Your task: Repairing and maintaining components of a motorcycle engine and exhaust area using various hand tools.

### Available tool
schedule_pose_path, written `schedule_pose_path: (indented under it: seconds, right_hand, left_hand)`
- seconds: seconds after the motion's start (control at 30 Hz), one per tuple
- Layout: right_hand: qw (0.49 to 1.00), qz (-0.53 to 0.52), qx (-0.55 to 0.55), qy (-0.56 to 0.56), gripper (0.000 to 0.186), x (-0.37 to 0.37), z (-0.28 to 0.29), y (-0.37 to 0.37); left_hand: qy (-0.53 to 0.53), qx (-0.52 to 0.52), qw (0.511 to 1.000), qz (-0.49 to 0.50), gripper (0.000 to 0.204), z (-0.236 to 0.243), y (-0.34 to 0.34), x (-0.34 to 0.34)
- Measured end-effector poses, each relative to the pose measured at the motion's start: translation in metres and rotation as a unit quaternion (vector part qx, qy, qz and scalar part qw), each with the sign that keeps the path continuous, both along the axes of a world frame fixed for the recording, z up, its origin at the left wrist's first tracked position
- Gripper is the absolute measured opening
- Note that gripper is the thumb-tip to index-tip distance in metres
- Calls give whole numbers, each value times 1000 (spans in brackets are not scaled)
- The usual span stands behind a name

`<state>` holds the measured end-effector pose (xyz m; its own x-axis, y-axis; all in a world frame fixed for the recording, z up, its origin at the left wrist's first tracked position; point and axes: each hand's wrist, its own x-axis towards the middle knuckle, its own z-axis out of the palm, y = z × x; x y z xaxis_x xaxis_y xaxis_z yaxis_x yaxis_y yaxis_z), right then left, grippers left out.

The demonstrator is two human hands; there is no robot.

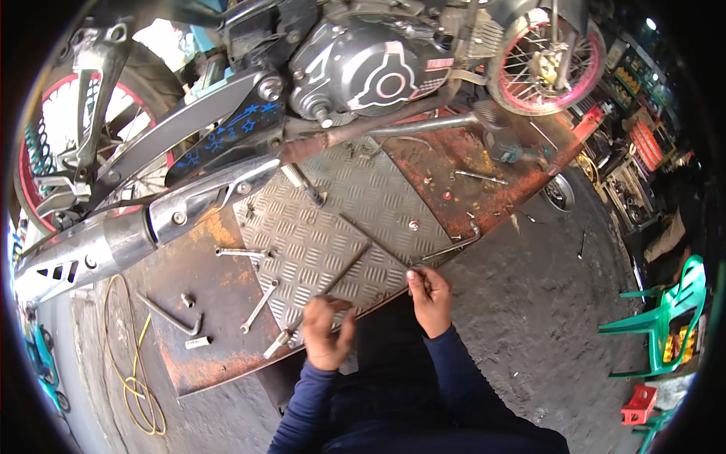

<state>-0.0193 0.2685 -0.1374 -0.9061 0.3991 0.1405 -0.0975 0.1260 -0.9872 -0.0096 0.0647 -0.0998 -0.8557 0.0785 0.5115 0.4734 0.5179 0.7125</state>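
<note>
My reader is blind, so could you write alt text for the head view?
A person's right hand is at one end of a dark rod, the left hand at a long-handled tool, by a metal platform holding wrenches; a motorcycle stands beyond.

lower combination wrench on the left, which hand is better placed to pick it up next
Probably the left hand: it is nearer the lower combination wrench, though its own grip is unclear. The right hand is farther across and seems to pinch a thin metal rod.
</note>
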Motion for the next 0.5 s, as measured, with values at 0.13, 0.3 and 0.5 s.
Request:
schedule_pose_path:
  seconds: [0.13, 0.3, 0.5]
  right_hand:
    - [987, 10, 156, 42, 17, -3, -15, 21]
    - [959, 101, 252, 82, 23, 9, -7, 14]
    - [951, 136, 276, 32, 21, 10, 2, 8]
  left_hand:
    - [66, -125, 988, -63, 23, -23, 48, -24]
    - [25, -70, 994, -77, 29, -23, 34, -21]
    - [-121, -59, 976, -169, 29, 22, -81, -29]
